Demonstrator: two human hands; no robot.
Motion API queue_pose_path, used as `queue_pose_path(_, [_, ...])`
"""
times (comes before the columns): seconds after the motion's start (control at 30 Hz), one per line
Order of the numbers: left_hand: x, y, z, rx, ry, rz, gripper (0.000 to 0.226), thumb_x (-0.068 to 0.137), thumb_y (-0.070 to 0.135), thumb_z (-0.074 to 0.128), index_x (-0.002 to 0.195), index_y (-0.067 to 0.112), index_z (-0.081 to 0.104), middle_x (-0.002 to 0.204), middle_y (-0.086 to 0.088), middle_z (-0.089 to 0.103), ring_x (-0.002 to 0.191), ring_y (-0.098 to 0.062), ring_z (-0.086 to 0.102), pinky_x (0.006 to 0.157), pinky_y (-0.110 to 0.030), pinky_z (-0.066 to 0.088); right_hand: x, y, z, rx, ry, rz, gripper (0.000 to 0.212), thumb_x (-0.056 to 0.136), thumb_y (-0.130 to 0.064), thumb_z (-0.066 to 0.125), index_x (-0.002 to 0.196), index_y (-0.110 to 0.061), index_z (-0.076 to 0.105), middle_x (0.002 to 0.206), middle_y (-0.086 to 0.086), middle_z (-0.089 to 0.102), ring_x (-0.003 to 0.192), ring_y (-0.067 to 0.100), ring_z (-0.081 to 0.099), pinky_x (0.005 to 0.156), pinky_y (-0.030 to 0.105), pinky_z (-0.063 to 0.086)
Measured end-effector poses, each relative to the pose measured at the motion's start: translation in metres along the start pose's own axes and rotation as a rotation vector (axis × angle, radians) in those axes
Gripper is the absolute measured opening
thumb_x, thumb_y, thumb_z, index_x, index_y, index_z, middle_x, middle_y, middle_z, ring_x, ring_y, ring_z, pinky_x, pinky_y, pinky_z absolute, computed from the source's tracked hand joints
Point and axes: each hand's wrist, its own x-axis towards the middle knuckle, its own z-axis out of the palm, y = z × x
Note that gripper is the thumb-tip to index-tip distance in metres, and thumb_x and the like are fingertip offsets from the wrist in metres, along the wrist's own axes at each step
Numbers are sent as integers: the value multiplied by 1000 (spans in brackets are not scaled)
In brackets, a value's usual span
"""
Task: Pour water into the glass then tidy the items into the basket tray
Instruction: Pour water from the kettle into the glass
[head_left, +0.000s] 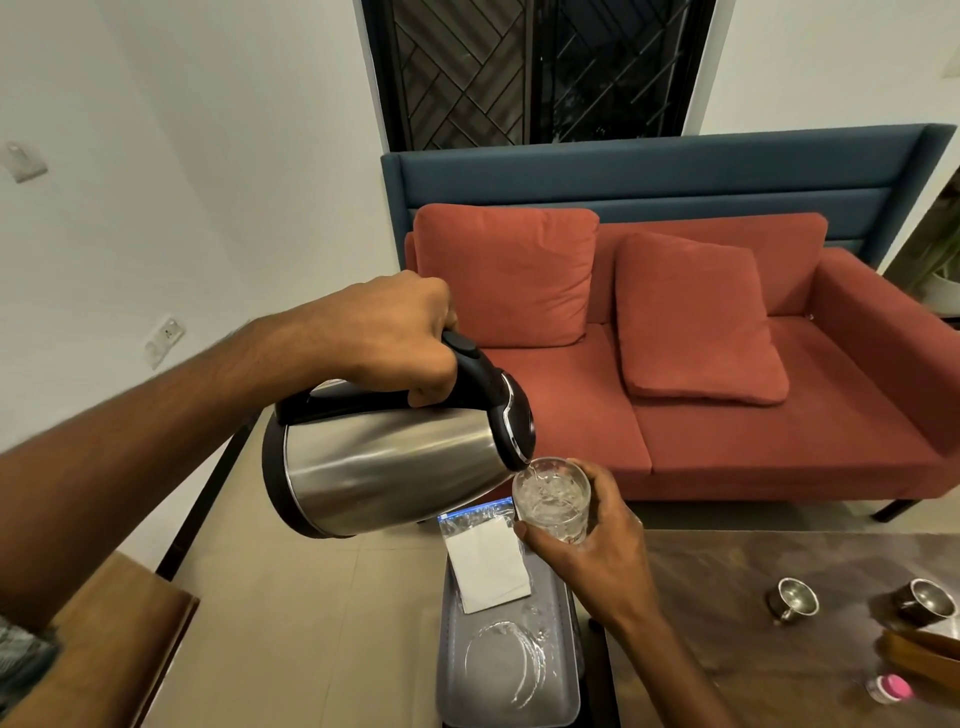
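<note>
Your left hand grips the kettle handle, tilted, heavy; your right hand wraps the glass above the basket tray; it looks partly filled; fragile, slippery, so hold low.

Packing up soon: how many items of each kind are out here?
Kettle: 1
Glass: 1
Tray: 1
Plastic bag: 1
Steel cups: 2
Pink-capped bottle: 1
Total: 7
</note>
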Motion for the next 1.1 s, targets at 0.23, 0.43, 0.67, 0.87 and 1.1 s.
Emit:
queue_pose_path(0.23, [0,-3,1,2,5,-8,18,51,9,77,64,7,64,47,2,46,50,-20,44,47,-28,30,1,-2,1,-2,-3,-2,79,63,-48,98,129,-45,55,119,-18,71,109,4,69,89,37,63])
queue_pose_path(0.43, [0,-4,1,14,13,-7,21,50,10,77,65,6,63,49,1,46,51,-22,44,49,-30,31,0,-2,2,-4,-10,2,78,63,-48,98,128,-46,55,118,-20,70,108,4,69,88,38,63])
queue_pose_path(0.67, [0,-3,1,14,8,1,20,50,11,78,66,7,65,50,0,48,52,-22,44,49,-30,32,-1,-3,3,9,-4,8,79,62,-52,96,128,-44,55,117,-19,71,107,4,69,88,39,62])
queue_pose_path(0.87, [1,-2,2,3,-3,0,19,51,11,78,66,7,67,51,0,51,52,-22,47,48,-29,32,-3,-2,3,9,1,20,79,62,-49,97,129,-44,56,118,-18,71,107,4,69,90,39,62])
queue_pose_path(1.1, [3,-2,4,4,-17,-5,20,51,11,78,68,7,67,52,-1,51,52,-22,46,50,-30,32,-3,-3,2,8,6,20,78,61,-45,98,127,-44,57,117,-21,71,107,3,69,88,37,62])
